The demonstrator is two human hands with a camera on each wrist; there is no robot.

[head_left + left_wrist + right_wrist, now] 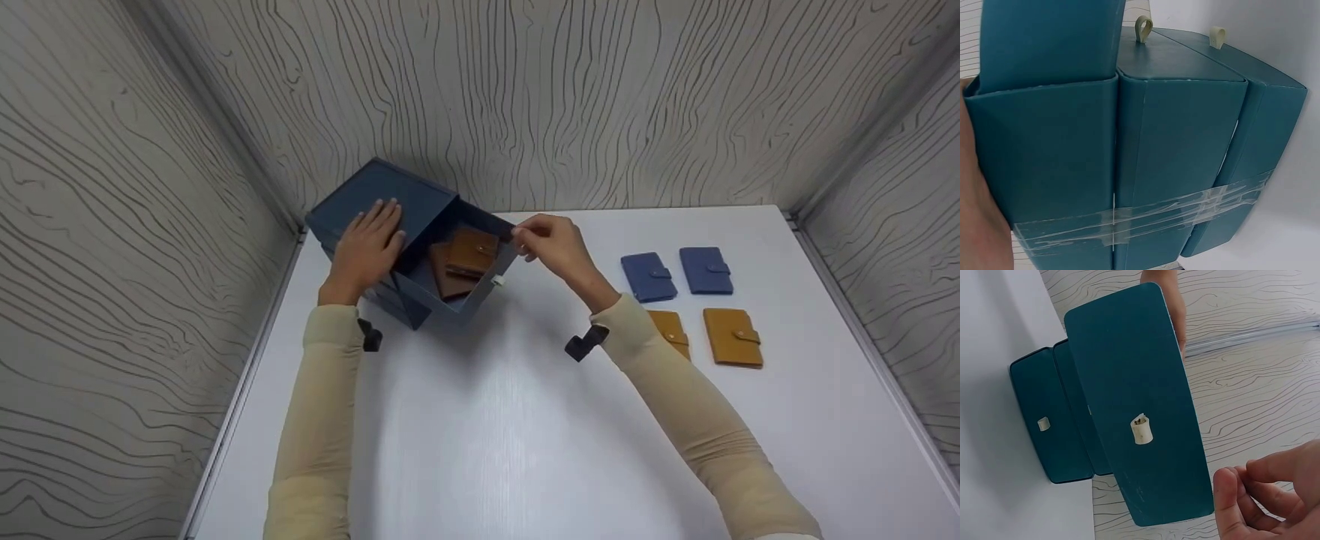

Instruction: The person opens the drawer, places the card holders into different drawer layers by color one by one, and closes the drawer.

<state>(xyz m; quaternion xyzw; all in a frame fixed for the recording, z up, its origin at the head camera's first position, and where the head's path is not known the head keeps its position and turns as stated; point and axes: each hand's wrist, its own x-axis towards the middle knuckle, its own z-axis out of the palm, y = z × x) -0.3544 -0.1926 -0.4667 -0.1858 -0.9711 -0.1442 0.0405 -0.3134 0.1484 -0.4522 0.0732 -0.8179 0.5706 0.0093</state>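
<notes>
My left hand lies with its fingers spread on top of a dark teal drawer box. The top drawer is pulled out. Inside it a brown snap-strap wallet lies partly over a darker brown wallet. My right hand is by the drawer's far front corner, fingers loosely bent and holding nothing visible. In the right wrist view, its fingertips are close beside the drawer's edge; whether they touch it I cannot tell. A pale pull loop sits on the drawer front.
Two blue wallets and two mustard wallets lie on the white table at the right, one mustard partly behind my right sleeve. Clear tape wraps the box's tiers. Patterned walls stand behind and beside the table.
</notes>
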